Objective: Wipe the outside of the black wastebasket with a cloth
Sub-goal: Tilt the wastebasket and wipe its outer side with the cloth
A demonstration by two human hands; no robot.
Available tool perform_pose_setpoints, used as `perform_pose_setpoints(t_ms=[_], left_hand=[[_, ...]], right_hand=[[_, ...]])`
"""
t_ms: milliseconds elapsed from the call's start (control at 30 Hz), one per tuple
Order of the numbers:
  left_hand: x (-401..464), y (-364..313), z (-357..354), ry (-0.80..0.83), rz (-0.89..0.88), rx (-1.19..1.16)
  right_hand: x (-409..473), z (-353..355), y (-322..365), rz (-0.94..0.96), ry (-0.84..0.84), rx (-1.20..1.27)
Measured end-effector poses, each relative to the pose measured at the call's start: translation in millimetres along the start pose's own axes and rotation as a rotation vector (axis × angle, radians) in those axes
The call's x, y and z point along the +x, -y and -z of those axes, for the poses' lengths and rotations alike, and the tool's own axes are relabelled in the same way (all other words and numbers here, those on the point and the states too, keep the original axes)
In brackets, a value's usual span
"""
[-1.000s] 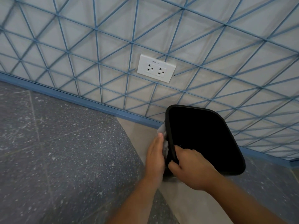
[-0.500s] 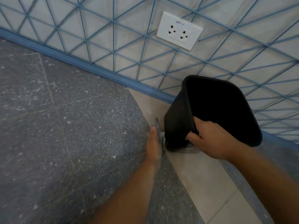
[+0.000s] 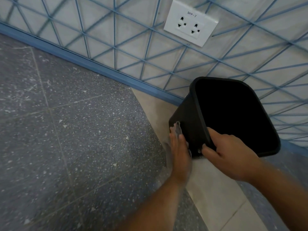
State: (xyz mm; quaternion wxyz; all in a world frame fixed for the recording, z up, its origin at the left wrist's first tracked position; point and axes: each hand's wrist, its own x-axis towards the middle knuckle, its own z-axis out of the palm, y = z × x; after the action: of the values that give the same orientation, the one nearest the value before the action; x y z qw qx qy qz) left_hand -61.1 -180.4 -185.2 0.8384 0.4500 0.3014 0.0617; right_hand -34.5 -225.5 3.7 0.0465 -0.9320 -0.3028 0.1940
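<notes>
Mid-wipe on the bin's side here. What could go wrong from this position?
1. The black wastebasket is tilted, and only the right hand gripping its rim steadies it; a hard push could make it slip or tip.
2. The cloth is bunched small under the left hand, so bare fingers may smear the side.
3. The wall outlet sits just above; a damp cloth should probably stay away from it.

Both forearms are bare up to the picture's lower edge, with no sleeve in view. The left hand [image 3: 180,151] and right hand [image 3: 232,155] are bare too, blurred at their edges.
</notes>
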Motion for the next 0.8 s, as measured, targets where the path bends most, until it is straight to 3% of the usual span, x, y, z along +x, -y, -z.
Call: perform_pose_setpoints(t_ms=[167, 333, 467, 633, 800], left_hand=[[22.9, -2.9, -5.3, -0.070, 0.039, -0.018], [-11.3, -21.5, -12.4, 0.098, -0.105, -0.069], [20.3, -13.0, -6.7, -0.049, 0.003, 0.073], [-16.9, -31.3, -14.5, 0.066, -0.191, 0.095], [7.1, -2.1, -6.7, -0.076, -0.014, 0.048]], right_hand=[[-0.6, 2.6, -4.5, 0.007, -0.024, -0.019], [-0.2, 3.4, -8.4, -0.013, -0.019, 0.010], [-3.5, 0.7, -9.0, -0.021, -0.025, 0.005], [-6.3, -0.6, -9.6, -0.017, -0.029, 0.022], [-10.4, -3.5, -8.2, 0.000, -0.058, -0.004]])
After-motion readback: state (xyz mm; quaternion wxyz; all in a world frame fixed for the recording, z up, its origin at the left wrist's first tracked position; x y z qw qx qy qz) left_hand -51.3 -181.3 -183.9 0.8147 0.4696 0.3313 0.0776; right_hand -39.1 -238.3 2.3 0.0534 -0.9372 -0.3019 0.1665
